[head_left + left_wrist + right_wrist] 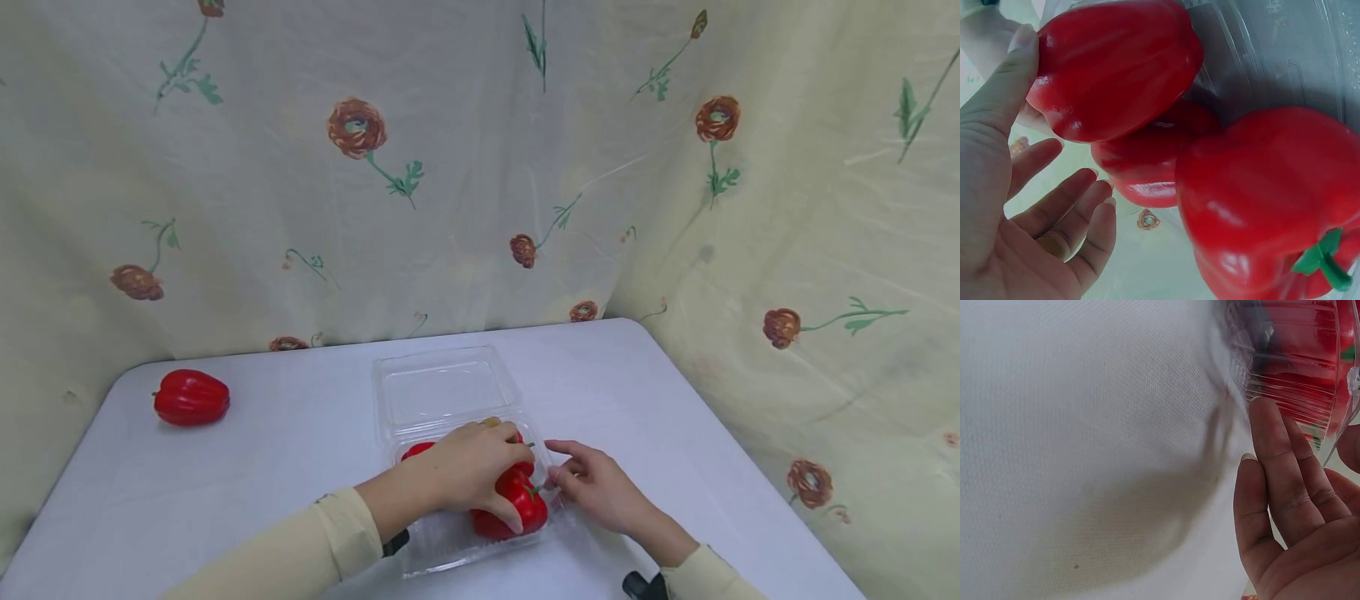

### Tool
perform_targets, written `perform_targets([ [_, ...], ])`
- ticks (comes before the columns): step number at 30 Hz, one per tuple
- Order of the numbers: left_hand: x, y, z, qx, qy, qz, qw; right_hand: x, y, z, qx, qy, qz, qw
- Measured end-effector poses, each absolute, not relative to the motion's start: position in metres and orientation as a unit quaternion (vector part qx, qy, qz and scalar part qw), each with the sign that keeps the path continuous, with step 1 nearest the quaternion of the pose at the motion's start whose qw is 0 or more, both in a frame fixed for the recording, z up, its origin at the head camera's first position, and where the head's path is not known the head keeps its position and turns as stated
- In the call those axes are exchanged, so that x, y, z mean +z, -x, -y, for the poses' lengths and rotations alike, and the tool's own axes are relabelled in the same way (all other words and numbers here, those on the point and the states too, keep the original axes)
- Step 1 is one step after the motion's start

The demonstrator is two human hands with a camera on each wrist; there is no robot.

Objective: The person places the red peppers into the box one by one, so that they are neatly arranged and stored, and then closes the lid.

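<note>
A clear plastic clamshell box lies on the table, its lid folded back away from me. Several red bell peppers with green stems are inside. My left hand arches over them from the left. In the left wrist view its thumb touches the side of one bell pepper, while the other fingers are spread and loosely bent, apart from it. A bell pepper with a stem sits alongside. My right hand is at the box's right side, fingers nearly straight against or close to the ribbed wall.
Another red bell pepper lies alone on the white tabletop at the far left. A flower-patterned curtain hangs behind the table and along its right side.
</note>
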State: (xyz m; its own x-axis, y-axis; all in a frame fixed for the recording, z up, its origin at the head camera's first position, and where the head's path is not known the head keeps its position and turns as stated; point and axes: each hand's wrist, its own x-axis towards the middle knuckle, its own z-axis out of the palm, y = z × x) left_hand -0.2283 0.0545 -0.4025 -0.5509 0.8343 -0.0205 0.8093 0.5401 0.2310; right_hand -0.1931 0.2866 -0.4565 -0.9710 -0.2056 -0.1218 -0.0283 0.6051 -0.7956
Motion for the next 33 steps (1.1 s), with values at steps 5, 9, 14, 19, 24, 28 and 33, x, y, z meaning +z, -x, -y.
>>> perform_targets([
  [5, -0.401, 0.229, -0.051, 0.096, -0.469, -0.876, 0.054, -0.456, 0.193, -0.286, -0.441, 0.065, -0.889, 0.102],
  [9, -0.397, 0.231, -0.042, 0.115, -0.455, -0.882, 0.051, -0.456, 0.193, -0.285, -0.442, 0.058, -0.889, 0.106],
  [14, -0.391, 0.236, -0.023, 0.146, -0.42, -0.894, 0.05, -0.455, 0.192, -0.284, -0.444, 0.049, -0.888, 0.106],
  [19, -0.39, 0.247, 0.006, 0.157, -0.38, -0.911, 0.032, -0.455, 0.192, -0.283, -0.443, 0.042, -0.89, 0.102],
  [24, -0.39, 0.257, 0.038, 0.178, -0.318, -0.931, 0.034, -0.454, 0.19, -0.282, -0.442, 0.036, -0.891, 0.1],
  [28, -0.393, 0.264, 0.066, 0.176, -0.284, -0.942, 0.021, -0.454, 0.19, -0.281, -0.443, 0.036, -0.89, 0.1],
  [33, -0.396, 0.272, 0.104, 0.162, -0.257, -0.953, 0.002, -0.454, 0.191, -0.281, -0.441, 0.037, -0.891, 0.098],
])
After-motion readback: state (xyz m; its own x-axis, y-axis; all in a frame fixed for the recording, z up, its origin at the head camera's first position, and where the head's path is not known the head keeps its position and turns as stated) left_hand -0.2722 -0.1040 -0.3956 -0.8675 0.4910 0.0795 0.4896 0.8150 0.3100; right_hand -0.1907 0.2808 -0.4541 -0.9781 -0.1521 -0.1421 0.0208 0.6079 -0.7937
